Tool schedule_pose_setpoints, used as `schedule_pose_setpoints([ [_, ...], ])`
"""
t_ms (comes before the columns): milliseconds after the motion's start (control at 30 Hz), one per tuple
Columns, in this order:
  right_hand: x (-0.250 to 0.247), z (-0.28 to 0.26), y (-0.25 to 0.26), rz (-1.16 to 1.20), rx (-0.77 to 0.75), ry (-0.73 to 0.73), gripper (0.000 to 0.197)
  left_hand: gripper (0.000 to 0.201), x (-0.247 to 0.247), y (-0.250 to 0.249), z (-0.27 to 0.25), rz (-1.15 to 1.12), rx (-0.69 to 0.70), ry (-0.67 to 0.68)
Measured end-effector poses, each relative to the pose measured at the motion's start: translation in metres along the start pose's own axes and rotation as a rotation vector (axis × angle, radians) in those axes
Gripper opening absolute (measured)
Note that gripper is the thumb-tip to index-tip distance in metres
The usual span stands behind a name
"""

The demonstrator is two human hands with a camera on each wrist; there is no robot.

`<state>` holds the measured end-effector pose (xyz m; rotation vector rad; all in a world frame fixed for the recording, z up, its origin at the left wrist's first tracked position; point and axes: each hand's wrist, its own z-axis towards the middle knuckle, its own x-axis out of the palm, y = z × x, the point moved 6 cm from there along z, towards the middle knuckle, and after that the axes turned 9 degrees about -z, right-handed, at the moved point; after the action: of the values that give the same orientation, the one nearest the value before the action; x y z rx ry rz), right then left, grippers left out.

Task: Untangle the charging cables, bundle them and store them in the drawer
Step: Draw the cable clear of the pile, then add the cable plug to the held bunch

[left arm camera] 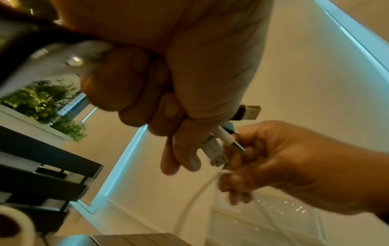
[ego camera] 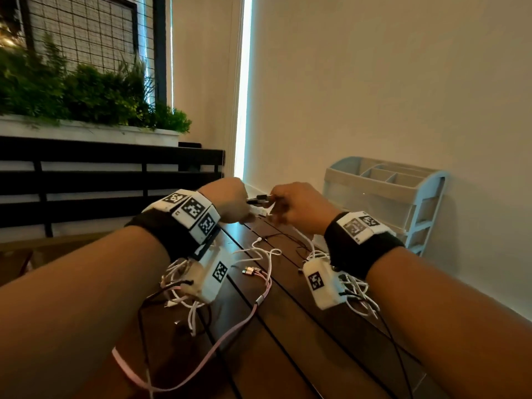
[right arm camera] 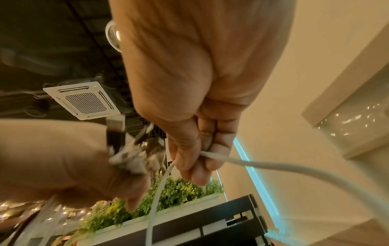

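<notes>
Above the dark table [ego camera: 302, 326], left hand [ego camera: 227, 200] clutches blurred plugs [left arm camera: 214, 149]; right hand [ego camera: 299, 208] pinches a white cable [right arm camera: 273, 166].

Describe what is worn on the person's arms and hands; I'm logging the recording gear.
Both forearms are bare, no sleeves. Each wrist has a black band with white blocks printed with black-and-white square codes. A white box with one such code hangs under each wrist. The left hand and right hand wear no gloves.

plug ends [right arm camera: 128, 154] blurred, drawer unit [ego camera: 408, 197] part hidden by right wrist
</notes>
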<state>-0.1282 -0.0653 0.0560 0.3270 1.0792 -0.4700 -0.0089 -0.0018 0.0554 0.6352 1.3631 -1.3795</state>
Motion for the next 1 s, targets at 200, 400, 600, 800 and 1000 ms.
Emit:
schedule_pose_setpoints([
  [200, -0.037, -0.011, -0.060, 0.101, 0.208, -0.141, 0.008, 0.029, -0.034, 0.041, 0.002, 0.123, -0.131, -0.147],
  [400, -0.064, -0.027, -0.094, 0.125, 0.439, -0.367, 0.007, 0.017, -0.063, 0.041, 0.001, 0.169, -0.152, -0.255],
  [600, -0.070, -0.040, -0.124, 0.096, 0.731, -0.401, 0.008, 0.018, -0.085, 0.024, -0.004, 0.157, -0.101, -0.328],
  [800, -0.034, -0.037, -0.101, 0.702, 0.702, -0.251, 0.014, 0.026, -0.085, 0.007, -0.010, 0.125, -0.054, -0.346],
  [1000, 0.013, -0.024, -0.053, 0.590, 0.582, -0.104, 0.017, 0.026, -0.113, -0.007, -0.021, 0.120, -0.041, -0.440],
])
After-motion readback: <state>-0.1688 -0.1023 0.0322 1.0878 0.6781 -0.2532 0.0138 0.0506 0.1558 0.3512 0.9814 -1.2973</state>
